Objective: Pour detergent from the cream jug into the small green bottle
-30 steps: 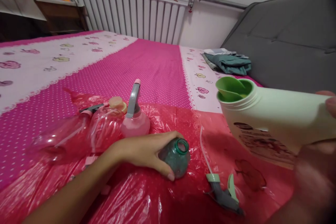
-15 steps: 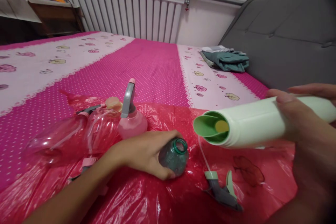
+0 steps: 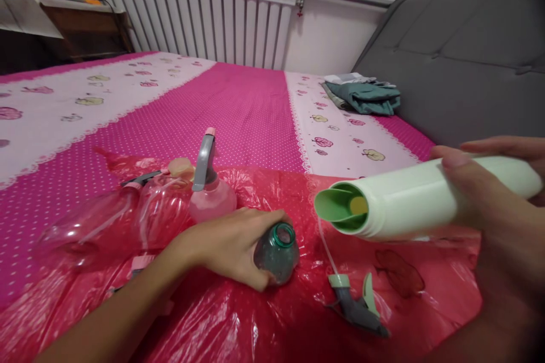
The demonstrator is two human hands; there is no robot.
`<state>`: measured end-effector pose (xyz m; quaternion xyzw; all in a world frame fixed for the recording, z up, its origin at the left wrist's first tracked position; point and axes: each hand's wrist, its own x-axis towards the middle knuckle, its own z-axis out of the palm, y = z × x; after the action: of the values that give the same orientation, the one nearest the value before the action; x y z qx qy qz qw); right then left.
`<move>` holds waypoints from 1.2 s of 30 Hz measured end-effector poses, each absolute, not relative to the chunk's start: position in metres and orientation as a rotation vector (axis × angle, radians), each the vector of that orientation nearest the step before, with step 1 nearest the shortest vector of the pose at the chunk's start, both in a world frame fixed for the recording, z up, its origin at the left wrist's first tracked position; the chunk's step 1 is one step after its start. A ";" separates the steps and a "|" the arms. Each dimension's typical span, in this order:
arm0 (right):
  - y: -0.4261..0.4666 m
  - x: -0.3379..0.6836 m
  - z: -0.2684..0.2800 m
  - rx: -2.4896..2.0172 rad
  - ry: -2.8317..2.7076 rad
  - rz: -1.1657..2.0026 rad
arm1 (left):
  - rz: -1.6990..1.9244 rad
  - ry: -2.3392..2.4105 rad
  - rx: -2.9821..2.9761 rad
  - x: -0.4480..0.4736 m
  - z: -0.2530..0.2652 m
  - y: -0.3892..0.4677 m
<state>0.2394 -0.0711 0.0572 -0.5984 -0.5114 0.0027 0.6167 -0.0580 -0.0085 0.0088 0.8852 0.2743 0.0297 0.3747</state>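
My left hand [image 3: 232,247] is wrapped round a small translucent green bottle [image 3: 279,258], which stands uncapped on the red plastic sheet [image 3: 238,323]. In my right hand [image 3: 489,198] lies a pale green detergent-type bottle [image 3: 417,195], tipped sideways with its green spout toward the small bottle, the two apart. No liquid shows leaving the spout. A grey and green spray trigger head [image 3: 355,306] with its thin tube rests on the sheet between my hands. Beyond my left hand stands a round pink spray bottle [image 3: 212,198] with a grey trigger.
Clear bottles [image 3: 97,224] with thin tubes lie on the sheet at left. Another pink-collared trigger head [image 3: 142,264] is partly hidden by my left arm. Folded clothes [image 3: 361,95] sit on the pink bedspread [image 3: 251,108] near the grey headboard [image 3: 460,51]. A radiator [image 3: 191,20] lines the wall.
The view has shifted slightly. My left hand and the small bottle sit a little further left, and the pale green bottle keeps nearly the same tilt.
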 end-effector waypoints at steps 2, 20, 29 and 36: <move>-0.071 0.230 0.055 -1.377 -1.123 -0.001 | 0.079 0.686 2.253 -0.059 0.008 -0.008; -0.064 0.215 0.058 -1.371 -1.193 0.070 | 0.060 0.605 2.058 -0.060 0.002 -0.003; -0.065 0.205 0.054 -1.391 -1.174 0.053 | 0.057 0.588 2.045 -0.060 -0.001 -0.003; -0.070 0.193 0.056 -1.366 -1.196 0.012 | 0.092 0.575 2.051 -0.061 -0.001 -0.005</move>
<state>0.1934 -0.0701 0.0562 -0.5929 -0.5193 0.0054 0.6155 -0.0606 -0.0046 -0.0009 0.8420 0.2360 0.0377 0.4836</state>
